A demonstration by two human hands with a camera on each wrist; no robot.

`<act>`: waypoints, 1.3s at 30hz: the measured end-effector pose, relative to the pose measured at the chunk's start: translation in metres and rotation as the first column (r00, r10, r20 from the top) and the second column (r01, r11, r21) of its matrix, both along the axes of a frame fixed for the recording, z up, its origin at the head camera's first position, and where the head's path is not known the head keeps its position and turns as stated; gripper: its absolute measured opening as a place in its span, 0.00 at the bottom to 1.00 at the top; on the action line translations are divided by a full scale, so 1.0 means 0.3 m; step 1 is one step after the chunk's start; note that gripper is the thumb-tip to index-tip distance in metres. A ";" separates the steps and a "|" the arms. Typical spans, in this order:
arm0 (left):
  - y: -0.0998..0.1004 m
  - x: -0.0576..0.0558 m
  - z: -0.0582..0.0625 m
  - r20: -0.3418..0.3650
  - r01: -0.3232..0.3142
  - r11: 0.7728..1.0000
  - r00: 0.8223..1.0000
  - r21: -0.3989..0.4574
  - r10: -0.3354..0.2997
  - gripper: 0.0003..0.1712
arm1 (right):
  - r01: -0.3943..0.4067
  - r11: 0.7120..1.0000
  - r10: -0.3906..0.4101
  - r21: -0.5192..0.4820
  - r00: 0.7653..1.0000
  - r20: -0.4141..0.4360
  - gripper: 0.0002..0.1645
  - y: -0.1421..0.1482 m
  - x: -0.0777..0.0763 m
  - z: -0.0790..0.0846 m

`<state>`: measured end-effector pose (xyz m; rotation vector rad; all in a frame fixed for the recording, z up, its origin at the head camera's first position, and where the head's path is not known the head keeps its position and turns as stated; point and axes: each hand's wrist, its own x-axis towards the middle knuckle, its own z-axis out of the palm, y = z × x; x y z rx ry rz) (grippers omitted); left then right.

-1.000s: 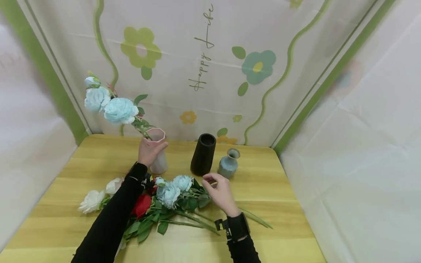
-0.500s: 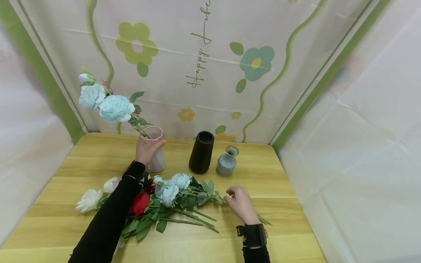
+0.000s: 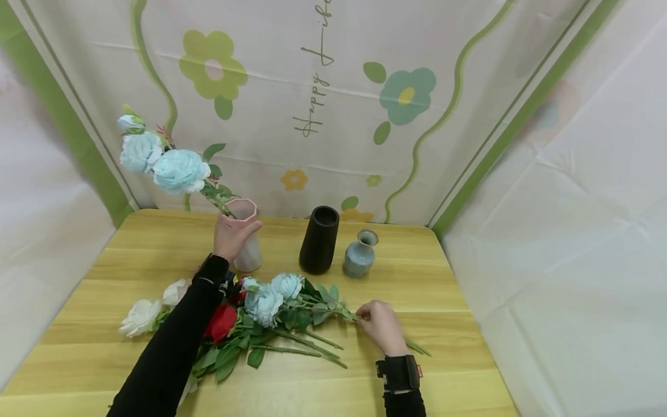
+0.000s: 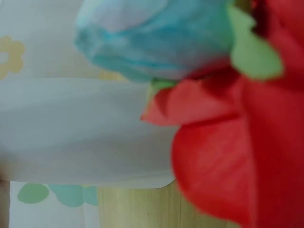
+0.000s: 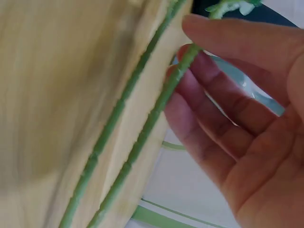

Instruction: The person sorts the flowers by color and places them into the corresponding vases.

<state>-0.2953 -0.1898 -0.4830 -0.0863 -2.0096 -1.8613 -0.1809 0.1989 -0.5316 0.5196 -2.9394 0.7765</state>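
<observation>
My left hand [image 3: 231, 236] grips the white vase with a pink rim [image 3: 249, 252] near its top. A spray of light blue flowers [image 3: 181, 171] leans left out of that vase. My right hand [image 3: 383, 327] pinches a green flower stem [image 5: 159, 102] between thumb and fingertips; a second stem [image 5: 114, 116] lies alongside. These stems run from the leafy end of the light blue flowers [image 3: 264, 304] on the table. In the left wrist view a red flower [image 4: 213, 161] and a blue bud [image 4: 156, 38] cover much of the vase.
A black vase [image 3: 319, 243] and a small blue-grey vase [image 3: 359, 255] stand upright at the back of the wooden table [image 3: 448, 347]. Red flowers [image 3: 221, 322] and white flowers [image 3: 140, 317] lie partly under my left arm. A printed cloth hangs behind.
My right hand has moved right and slightly down along the flower stems, and its fingers have closed on one. The left hand stays on the white vase. The head view has shifted slightly.
</observation>
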 end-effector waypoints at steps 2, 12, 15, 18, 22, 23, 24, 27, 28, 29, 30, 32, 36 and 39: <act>-0.007 -0.018 -0.022 -0.016 0.005 1.000 1.000 0.001 -0.005 0.39 | 0.006 1.000 -0.006 0.015 1.000 -0.019 0.09 -0.008 -0.002 -0.007; -0.038 -0.066 -0.127 -0.086 0.048 0.995 0.995 0.083 -0.041 0.47 | 0.002 0.999 0.007 0.052 0.985 -0.171 0.11 -0.043 -0.001 -0.041; -0.036 -0.066 -0.129 -0.097 0.048 0.996 0.994 0.069 -0.041 0.47 | 0.004 0.999 0.008 0.052 0.974 -0.229 0.13 -0.045 -0.005 -0.048; -0.032 -0.066 -0.130 -0.106 0.043 0.997 0.994 0.066 -0.036 0.46 | 0.005 0.998 0.015 0.067 0.955 -0.298 0.13 -0.046 -0.008 -0.047; -0.038 -0.082 -0.149 -0.097 0.048 0.994 0.995 0.095 -0.039 0.46 | 0.013 0.996 0.022 0.083 0.914 -0.404 0.11 -0.049 -0.010 -0.042; -0.042 -0.089 -0.160 -0.098 0.057 0.992 0.994 0.109 -0.046 0.46 | 0.016 0.997 0.020 0.081 0.904 -0.428 0.11 -0.050 -0.010 -0.040; -0.034 -0.075 -0.140 -0.086 0.041 0.995 0.996 0.086 -0.033 0.45 | 0.021 0.997 0.017 0.079 0.894 -0.448 0.10 -0.051 -0.009 -0.039; -0.027 -0.066 -0.114 -0.082 0.019 0.999 0.997 0.045 -0.015 0.44 | 0.031 0.998 -0.002 0.050 0.867 -0.499 0.09 -0.054 -0.011 -0.032; -0.026 -0.065 -0.109 -0.082 0.014 0.999 0.997 0.037 -0.011 0.43 | 0.033 0.999 -0.009 0.038 0.859 -0.512 0.09 -0.054 -0.012 -0.029; -0.023 -0.060 -0.096 -0.077 0.003 1.000 0.997 0.017 -0.002 0.43 | 0.035 0.999 -0.015 0.028 0.852 -0.524 0.09 -0.055 -0.013 -0.025; -0.019 -0.054 -0.082 -0.071 -0.008 1.000 0.997 0.000 0.008 0.43 | 0.036 0.999 -0.022 0.016 0.846 -0.533 0.09 -0.056 -0.014 -0.022; -0.018 -0.051 -0.079 -0.066 -0.015 1.000 0.998 -0.011 0.014 0.42 | 0.037 0.999 -0.038 -0.013 0.832 -0.553 0.09 -0.058 -0.017 -0.014; -0.028 -0.060 -0.108 -0.083 0.034 0.998 0.996 0.054 -0.029 0.43 | 0.044 0.997 -0.071 -0.060 0.802 -0.594 0.10 -0.061 -0.020 0.003; -0.027 -0.061 -0.109 -0.091 0.027 0.998 0.996 0.048 -0.023 0.42 | 0.051 0.994 -0.099 -0.094 0.775 -0.624 0.10 -0.064 -0.022 0.020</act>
